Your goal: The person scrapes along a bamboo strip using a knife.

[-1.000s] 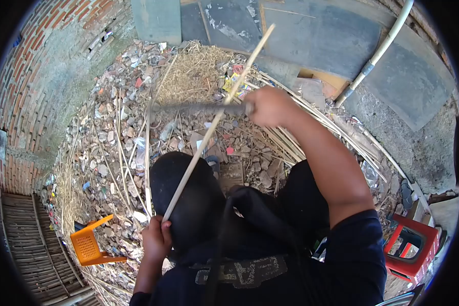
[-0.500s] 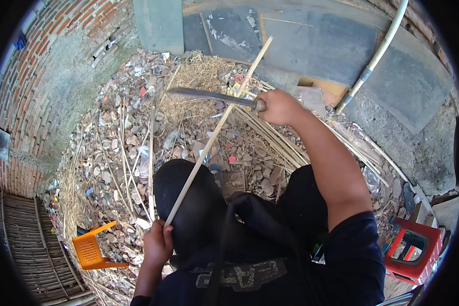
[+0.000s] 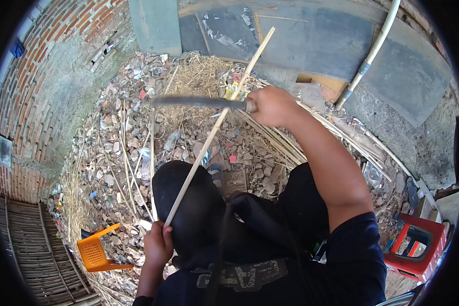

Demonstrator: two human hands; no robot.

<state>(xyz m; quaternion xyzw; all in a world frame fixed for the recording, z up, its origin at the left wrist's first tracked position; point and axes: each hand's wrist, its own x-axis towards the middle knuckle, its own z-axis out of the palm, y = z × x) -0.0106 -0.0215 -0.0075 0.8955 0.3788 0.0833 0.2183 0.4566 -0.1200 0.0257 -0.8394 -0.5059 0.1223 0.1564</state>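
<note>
Your left hand (image 3: 158,244): fingers clamp lower end of long, pale wooden strip (image 3: 211,136), slanted over black-clad knee (image 3: 174,183). Your right hand (image 3: 273,106): fingers grip dark, long-bladed metal knife (image 3: 196,102), blade crossing strip's upper half.

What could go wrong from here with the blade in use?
The machete in the right hand crosses the bamboo strip; a slip along it might reach the bare left hand at its near end. The strip also runs over the left knee, which a slide could hit. Its far end seems unsupported and may twist.
</note>
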